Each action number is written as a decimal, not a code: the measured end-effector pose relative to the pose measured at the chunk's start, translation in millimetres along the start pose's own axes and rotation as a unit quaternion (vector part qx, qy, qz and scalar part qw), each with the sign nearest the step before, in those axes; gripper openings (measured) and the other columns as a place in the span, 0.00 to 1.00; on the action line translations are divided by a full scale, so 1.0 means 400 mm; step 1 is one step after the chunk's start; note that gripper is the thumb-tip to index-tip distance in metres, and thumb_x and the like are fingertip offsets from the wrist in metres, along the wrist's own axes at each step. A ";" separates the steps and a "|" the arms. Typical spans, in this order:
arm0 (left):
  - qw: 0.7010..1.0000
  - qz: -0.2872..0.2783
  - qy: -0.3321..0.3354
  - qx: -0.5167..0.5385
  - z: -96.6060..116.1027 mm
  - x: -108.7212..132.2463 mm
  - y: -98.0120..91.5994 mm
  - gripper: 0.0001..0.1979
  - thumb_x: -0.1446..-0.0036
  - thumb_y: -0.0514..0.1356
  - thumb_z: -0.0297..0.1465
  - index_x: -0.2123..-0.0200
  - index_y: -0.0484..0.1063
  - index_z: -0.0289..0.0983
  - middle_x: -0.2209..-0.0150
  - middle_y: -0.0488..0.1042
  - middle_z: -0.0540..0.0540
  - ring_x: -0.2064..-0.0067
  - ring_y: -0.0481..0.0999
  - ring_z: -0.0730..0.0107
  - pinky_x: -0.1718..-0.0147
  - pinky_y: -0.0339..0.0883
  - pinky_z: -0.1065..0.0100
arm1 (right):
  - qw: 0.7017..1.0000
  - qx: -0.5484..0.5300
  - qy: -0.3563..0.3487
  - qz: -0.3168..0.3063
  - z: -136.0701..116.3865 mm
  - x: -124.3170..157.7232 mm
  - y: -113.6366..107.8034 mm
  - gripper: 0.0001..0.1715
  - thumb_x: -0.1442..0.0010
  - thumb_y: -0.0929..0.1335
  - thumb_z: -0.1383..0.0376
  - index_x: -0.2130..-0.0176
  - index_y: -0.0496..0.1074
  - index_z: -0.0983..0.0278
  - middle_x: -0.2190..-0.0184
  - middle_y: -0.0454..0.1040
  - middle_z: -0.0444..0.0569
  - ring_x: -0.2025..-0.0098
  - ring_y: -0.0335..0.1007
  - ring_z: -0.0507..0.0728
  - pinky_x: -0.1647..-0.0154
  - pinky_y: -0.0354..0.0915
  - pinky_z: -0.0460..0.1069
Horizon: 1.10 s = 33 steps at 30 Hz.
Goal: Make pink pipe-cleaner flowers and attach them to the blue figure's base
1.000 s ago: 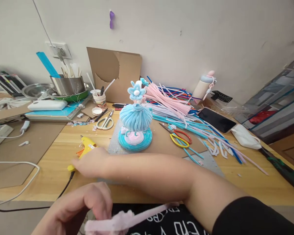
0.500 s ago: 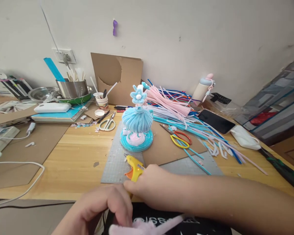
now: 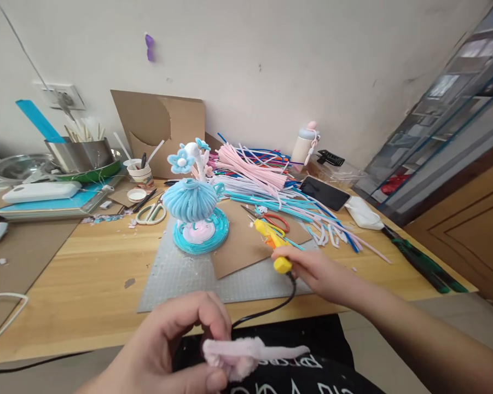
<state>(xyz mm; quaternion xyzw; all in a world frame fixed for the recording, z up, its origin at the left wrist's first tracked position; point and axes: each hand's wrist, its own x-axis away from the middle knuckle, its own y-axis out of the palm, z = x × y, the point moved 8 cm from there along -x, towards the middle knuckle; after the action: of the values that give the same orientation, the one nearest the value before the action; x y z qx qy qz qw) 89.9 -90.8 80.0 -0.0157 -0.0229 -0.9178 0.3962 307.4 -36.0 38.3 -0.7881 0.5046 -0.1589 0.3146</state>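
Close to me, my left hand (image 3: 189,339) pinches a pale pink pipe-cleaner piece (image 3: 238,353) between thumb and fingers, its straight stem pointing right. Out over the mat, my right hand (image 3: 303,268) grips a yellow glue gun (image 3: 273,238) near its lower end, nozzle facing up and left, a black cord (image 3: 266,313) trailing below. Left of the glue gun stands a blue pipe-cleaner figure (image 3: 191,200) with a pleated dome, flowers on top and a round turquoise and pink base. Behind the glue gun lie scissors (image 3: 277,220) with red and yellow handles, partly covered.
Several bundled pipe cleaners (image 3: 250,169) lie at the back. A cardboard sheet (image 3: 233,249) rests on the grey cutting mat (image 3: 164,287). White-handled scissors (image 3: 151,213) and a paper cup (image 3: 140,176) are left; a phone (image 3: 325,192) and bottle (image 3: 306,145) are right.
My right hand has moved right and away from my left hand, carrying the glue gun over the cardboard. My left hand has turned the pink piece into fuller view. The camera has swung right.
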 end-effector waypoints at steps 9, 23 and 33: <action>0.990 0.095 -0.041 0.099 -0.060 -0.121 -0.043 0.12 0.51 0.67 0.33 0.70 0.67 0.36 0.71 0.71 0.51 0.68 0.69 0.74 0.68 0.60 0.73 | 0.839 -0.472 0.123 0.240 0.122 0.000 -0.061 0.12 0.42 0.67 0.56 0.65 0.65 0.62 0.62 0.77 0.51 0.68 0.76 0.52 0.77 0.67 0.42; 0.915 0.055 -0.008 0.400 0.033 -0.295 -0.025 0.08 0.46 0.60 0.22 0.62 0.75 0.32 0.67 0.77 0.46 0.67 0.77 0.76 0.66 0.72 0.76 | 0.781 -0.545 0.102 0.286 0.134 -0.065 -0.221 0.16 0.48 0.70 0.71 0.60 0.66 0.60 0.67 0.75 0.43 0.68 0.76 0.52 0.69 0.76 0.48; 0.898 0.177 -0.190 0.354 -0.152 -0.317 -0.072 0.05 0.45 0.60 0.22 0.64 0.73 0.30 0.68 0.78 0.43 0.70 0.77 0.75 0.71 0.72 0.75 | 0.602 -0.726 0.166 0.290 0.235 -0.007 -0.083 0.06 0.46 0.67 0.70 0.67 0.63 0.63 0.77 0.65 0.41 0.80 0.64 0.45 0.80 0.69 0.37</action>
<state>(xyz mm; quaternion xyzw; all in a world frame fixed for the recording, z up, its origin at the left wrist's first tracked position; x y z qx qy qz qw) 155.2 17.8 12.5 -0.0526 -0.4182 -0.7435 0.5192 382.7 7.6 -10.5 -0.5298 0.6996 0.2305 -0.4204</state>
